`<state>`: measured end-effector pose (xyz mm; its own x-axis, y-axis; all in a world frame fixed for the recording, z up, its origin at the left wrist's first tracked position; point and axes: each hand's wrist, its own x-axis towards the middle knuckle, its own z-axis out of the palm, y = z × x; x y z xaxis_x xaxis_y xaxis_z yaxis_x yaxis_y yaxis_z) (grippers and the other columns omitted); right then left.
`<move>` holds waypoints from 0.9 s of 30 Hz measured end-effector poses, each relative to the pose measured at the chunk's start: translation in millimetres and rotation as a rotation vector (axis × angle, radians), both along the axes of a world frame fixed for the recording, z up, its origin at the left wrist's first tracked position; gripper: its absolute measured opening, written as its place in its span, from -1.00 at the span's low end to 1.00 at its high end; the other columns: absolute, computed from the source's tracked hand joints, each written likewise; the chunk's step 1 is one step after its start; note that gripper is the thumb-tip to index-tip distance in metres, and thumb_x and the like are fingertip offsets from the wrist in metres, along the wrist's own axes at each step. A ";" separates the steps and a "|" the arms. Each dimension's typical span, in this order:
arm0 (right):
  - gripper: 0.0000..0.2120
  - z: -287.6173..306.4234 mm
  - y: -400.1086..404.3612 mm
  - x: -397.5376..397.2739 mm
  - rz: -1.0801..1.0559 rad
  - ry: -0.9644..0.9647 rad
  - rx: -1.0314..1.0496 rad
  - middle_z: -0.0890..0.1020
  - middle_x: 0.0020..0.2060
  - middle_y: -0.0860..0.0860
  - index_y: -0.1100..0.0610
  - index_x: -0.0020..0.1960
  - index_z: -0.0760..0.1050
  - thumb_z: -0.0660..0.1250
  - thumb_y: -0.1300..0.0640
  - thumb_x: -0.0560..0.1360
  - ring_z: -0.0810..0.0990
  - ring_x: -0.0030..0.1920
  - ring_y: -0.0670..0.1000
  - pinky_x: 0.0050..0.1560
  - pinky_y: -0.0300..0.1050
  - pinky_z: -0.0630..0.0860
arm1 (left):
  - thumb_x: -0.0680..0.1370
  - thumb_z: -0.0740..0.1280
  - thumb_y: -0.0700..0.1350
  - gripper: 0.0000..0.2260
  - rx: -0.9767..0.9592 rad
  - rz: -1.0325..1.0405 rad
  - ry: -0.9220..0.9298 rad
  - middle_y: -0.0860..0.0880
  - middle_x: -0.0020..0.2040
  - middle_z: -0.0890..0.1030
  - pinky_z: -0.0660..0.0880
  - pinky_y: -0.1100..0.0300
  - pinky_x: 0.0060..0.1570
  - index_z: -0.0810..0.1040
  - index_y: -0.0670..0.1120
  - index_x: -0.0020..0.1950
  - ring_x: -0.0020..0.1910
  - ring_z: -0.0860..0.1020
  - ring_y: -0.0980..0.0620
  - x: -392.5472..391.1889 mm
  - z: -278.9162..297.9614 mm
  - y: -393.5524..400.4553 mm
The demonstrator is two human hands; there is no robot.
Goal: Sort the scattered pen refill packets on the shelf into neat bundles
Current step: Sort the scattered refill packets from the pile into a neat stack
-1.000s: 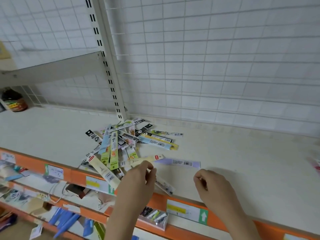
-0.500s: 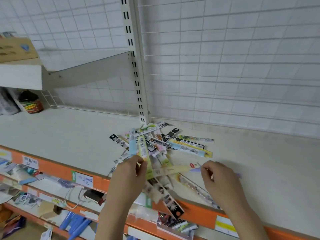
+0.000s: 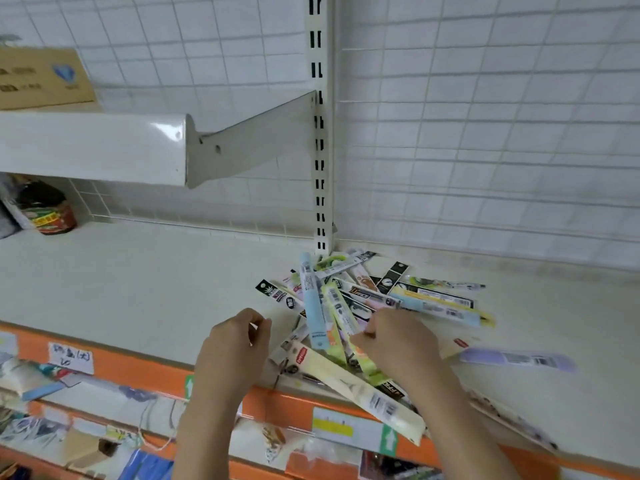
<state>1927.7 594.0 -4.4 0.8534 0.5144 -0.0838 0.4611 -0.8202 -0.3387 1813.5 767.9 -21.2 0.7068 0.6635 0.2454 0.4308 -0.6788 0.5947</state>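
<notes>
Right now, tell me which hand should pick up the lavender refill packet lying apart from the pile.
Right. The lavender packet lies beside the right hand, clear of the pile; the left hand would probably have to cross over it.

The pen refill packets (image 3: 349,306) lie in a loose, criss-crossed heap on the white shelf (image 3: 138,289), fanning forward from the foot of the slotted upright post (image 3: 320,168). A pale blue packet (image 3: 313,306) runs lengthwise down the heap just in front of the post, and a long cream packet (image 3: 363,393) slants past the shelf's orange front edge. A lilac packet (image 3: 516,358) lies flat, apart, to the right of the post.
</notes>
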 end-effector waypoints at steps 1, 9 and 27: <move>-0.59 0.0 -1.0 -0.5 -0.009 0.023 0.002 0.32 -0.50 -0.05 0.08 -0.42 0.27 0.25 -0.05 0.52 0.34 -0.46 -0.03 -0.45 -0.22 0.21 | 0.56 0.24 -0.03 -0.87 -0.009 -0.014 0.000 0.00 -0.31 0.57 0.41 0.17 -0.26 0.50 -0.02 -0.14 -0.26 0.51 -0.09 5.3 -0.4 -0.2; -0.90 15.9 -29.6 6.9 -0.147 0.015 0.172 0.61 -0.17 -0.04 0.04 -0.05 0.50 0.24 0.04 0.54 0.58 -0.09 0.01 -0.12 -0.13 0.50 | 0.55 0.20 0.04 -0.83 -0.084 -0.034 0.056 -0.03 -0.22 0.61 0.46 0.16 -0.24 0.50 0.00 -0.14 -0.22 0.54 -0.09 46.9 -3.1 -14.8; -0.90 21.1 -80.6 2.2 -0.382 -0.176 0.589 0.61 -0.29 -0.21 -0.03 -0.16 0.47 0.27 0.01 0.53 0.54 -0.35 -0.24 -0.26 -0.23 0.42 | 0.50 0.26 -0.08 -0.69 -0.251 0.034 0.146 -0.08 -0.42 0.56 0.33 0.27 -0.44 0.52 -0.21 -0.39 -0.41 0.49 -0.04 77.5 3.6 -26.3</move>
<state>1929.9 513.4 16.7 0.9580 0.0945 0.2706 0.2668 -0.6391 -0.7214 1891.0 741.6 -17.5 0.6987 0.7147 -0.0326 0.5446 -0.5018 0.6721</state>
